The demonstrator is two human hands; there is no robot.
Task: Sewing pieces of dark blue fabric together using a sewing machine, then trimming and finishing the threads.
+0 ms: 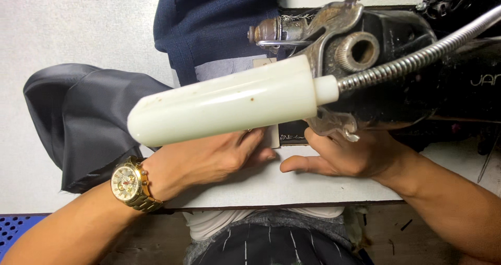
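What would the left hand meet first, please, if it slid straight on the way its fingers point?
Probably the right hand: the left hand points across the table towards it, and their fingertips are already close. The white lamp hides part of the gap, so depth is uncertain.

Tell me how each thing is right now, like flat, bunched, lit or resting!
left hand: resting flat on the table, fingers under the lamp, holding nothing
right hand: resting by the sewing machine, thumb stretched out
white lamp: lying sideways across the view; lit or not, cannot tell
grey lining fabric: bunched up
navy fabric: spread behind the machine
gold wristwatch: strapped on left wrist
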